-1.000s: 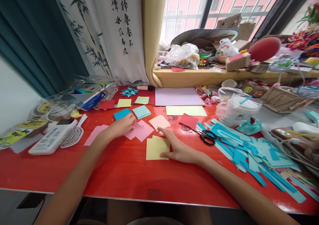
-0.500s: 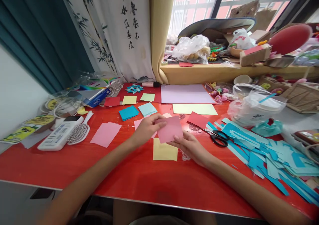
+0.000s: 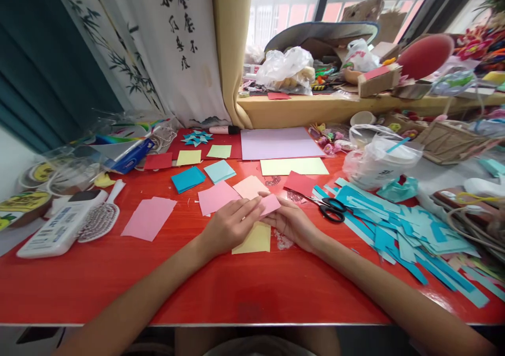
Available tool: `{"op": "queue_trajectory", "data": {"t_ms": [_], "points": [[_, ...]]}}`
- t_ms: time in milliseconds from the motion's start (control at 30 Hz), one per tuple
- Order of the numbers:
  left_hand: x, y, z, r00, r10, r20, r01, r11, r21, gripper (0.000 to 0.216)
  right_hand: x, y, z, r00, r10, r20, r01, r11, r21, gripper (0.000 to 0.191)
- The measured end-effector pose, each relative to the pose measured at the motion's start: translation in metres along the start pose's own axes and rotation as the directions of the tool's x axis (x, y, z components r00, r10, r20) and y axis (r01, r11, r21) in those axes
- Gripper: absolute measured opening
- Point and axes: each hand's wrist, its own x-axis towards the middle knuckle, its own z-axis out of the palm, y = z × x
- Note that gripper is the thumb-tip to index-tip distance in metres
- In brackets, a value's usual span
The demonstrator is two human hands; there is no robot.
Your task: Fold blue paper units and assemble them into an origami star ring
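Both my hands meet at the middle of the red table [image 3: 221, 287], closed on one small pink paper square [image 3: 270, 204]. My left hand [image 3: 229, 224] pinches its left side with fingers curled over it. My right hand [image 3: 291, 222] grips its right side from below. Only a corner of the pink square shows between the fingers. A yellow paper square [image 3: 255, 240] lies flat under my hands. More pink squares [image 3: 216, 196] and a peach one [image 3: 249, 186] lie just beyond.
Black scissors [image 3: 330, 210] lie right of my hands beside a heap of blue paper strips [image 3: 398, 230]. Blue, yellow and red squares, a lilac sheet [image 3: 279, 143] and a pink sheet [image 3: 149, 217] lie around. A remote and hairbrush [image 3: 98, 219] sit at left, a plastic bag [image 3: 381, 159] at right.
The pink square, held up flat between both hands half a second ago, is now lowered over the yellow square and largely covered by my fingers. The view shifted slightly.
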Motion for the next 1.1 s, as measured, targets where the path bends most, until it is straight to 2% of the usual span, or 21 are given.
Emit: {"op": "queue_trajectory", "data": {"t_ms": [67, 133, 233, 300, 400, 467, 533, 600, 700, 800, 867, 1100], "points": [[0.001, 0.001, -0.002, 1.000, -0.020, 0.005, 0.020, 0.999, 0.029, 0.036, 0.000, -0.003, 0.003, 1.000, 0.027, 0.014, -0.028, 0.999, 0.024, 0.033], [0.001, 0.003, -0.004, 0.999, -0.046, 0.019, 0.045, 0.997, 0.055, 0.035, -0.001, -0.005, 0.007, 0.998, 0.041, 0.050, -0.044, 0.997, 0.060, 0.037], [0.001, 0.007, -0.006, 0.998, -0.047, 0.047, 0.044, 0.997, 0.058, 0.036, -0.004, -0.005, 0.014, 0.997, 0.007, 0.071, -0.013, 0.996, 0.090, 0.032], [0.002, 0.011, -0.008, 0.998, -0.033, 0.054, 0.031, 0.999, 0.037, 0.038, -0.007, -0.002, 0.017, 1.000, -0.007, 0.029, 0.005, 0.998, 0.059, 0.023], [0.001, 0.016, -0.012, 1.000, -0.028, 0.013, 0.029, 0.998, -0.048, 0.037, -0.010, 0.004, 0.017, 1.000, 0.016, -0.015, -0.017, 0.999, -0.034, 0.021], [0.001, 0.018, -0.014, 0.995, -0.098, -0.024, 0.094, 0.984, -0.150, 0.027, -0.011, 0.007, 0.015, 0.999, 0.030, -0.026, -0.032, 0.995, -0.098, 0.019], [0.000, 0.017, -0.015, 0.971, -0.241, -0.001, 0.232, 0.939, -0.253, 0.017, -0.011, 0.009, 0.012, 0.999, 0.030, -0.028, -0.033, 0.990, -0.137, 0.017], [-0.001, 0.016, -0.013, 0.928, -0.361, 0.093, 0.371, 0.868, -0.329, 0.013, -0.011, 0.011, 0.010, 0.999, 0.033, -0.020, -0.036, 0.988, -0.147, 0.017], [-0.002, 0.013, -0.007, 0.878, -0.414, 0.242, 0.479, 0.772, -0.417, 0.013, -0.010, 0.011, 0.010, 0.998, 0.042, -0.047, -0.048, 0.988, -0.147, 0.021], [-0.003, 0.011, -0.003, 0.840, -0.451, 0.301, 0.542, 0.693, -0.475, 0.017, -0.010, 0.009, 0.012, 0.996, 0.032, -0.080, -0.044, 0.986, -0.163, 0.023], [-0.002, 0.010, -0.002, 0.824, -0.479, 0.303, 0.566, 0.658, -0.496, 0.017, -0.011, 0.007, 0.013, 0.998, 0.034, -0.059, -0.045, 0.981, -0.188, 0.023], [-0.001, 0.012, -0.003, 0.823, -0.492, 0.284, 0.562, 0.629, -0.538, 0.010, -0.011, 0.005, 0.010, 0.997, 0.073, 0.031, -0.059, 0.942, -0.332, 0.026]]}}
